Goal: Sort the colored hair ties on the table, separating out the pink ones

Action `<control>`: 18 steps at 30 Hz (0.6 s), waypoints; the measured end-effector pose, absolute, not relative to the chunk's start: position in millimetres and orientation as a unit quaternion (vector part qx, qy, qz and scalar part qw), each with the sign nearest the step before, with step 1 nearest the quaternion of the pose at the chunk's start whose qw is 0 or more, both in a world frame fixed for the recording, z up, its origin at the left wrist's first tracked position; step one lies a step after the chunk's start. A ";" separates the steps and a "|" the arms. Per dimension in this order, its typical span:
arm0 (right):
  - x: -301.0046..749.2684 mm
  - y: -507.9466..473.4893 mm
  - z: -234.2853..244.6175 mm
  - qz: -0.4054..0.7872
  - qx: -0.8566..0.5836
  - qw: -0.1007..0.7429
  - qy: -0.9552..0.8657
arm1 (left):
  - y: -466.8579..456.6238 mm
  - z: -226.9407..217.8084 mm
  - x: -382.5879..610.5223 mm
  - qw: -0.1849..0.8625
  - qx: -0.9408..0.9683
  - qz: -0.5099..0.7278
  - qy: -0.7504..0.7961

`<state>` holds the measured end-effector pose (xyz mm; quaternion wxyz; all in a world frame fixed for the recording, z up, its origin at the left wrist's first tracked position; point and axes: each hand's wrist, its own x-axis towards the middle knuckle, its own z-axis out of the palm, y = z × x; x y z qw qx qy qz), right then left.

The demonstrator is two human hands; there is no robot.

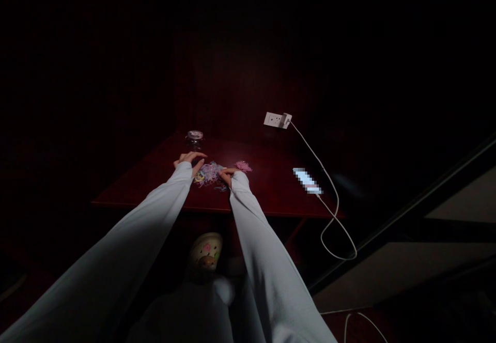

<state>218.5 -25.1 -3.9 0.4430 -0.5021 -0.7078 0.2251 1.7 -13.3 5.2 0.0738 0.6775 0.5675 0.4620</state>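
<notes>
A loose pile of thin pastel strands or small elastic bands (210, 173), mostly lilac, blue and some yellow, lies on the dark red table (155, 188). My left hand (189, 159) is at the pile's left side, thumb and fingers apart, with nothing seen in it. At the right edge of the pile, my right hand (228, 173) has its fingers pinched together; what is between them is too small to make out. Just beyond that hand sits a smaller heap of pink bands (243, 166). Behind my left hand stands a clear jar with a lid (195, 137).
A phone with a lit screen (307, 181) lies at the table's right side. Its white cable (320, 162) runs up to a charger in the wall socket (276, 120) and loops past the table edge. A decorated clog (207, 250) shows below. The surroundings are dark.
</notes>
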 end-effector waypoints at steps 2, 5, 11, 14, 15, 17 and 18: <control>218.5 -27.9 -0.3 0.215 -0.507 0.432 -0.714 | -15.5 6.3 3.1 0.078 0.677 0.456 0.573; 218.2 -29.9 2.9 0.212 -0.504 0.428 -0.720 | -15.6 6.0 5.1 0.076 0.690 0.439 0.571; 218.4 -25.7 -1.1 0.238 -0.495 0.428 -0.717 | -18.7 2.7 10.9 0.037 0.756 0.402 0.515; 218.9 -23.1 -3.7 0.241 -0.515 0.427 -0.703 | -20.5 2.2 13.3 0.030 0.771 0.385 0.506; 219.0 -22.8 -3.9 0.239 -0.521 0.426 -0.700 | -20.6 2.1 13.8 0.030 0.775 0.379 0.504; 219.3 -23.4 -3.3 0.236 -0.527 0.423 -0.698 | -20.0 1.1 14.7 0.030 0.784 0.364 0.502; 219.4 -24.2 -2.6 0.235 -0.528 0.422 -0.698 | -19.4 0.3 15.3 0.028 0.788 0.356 0.502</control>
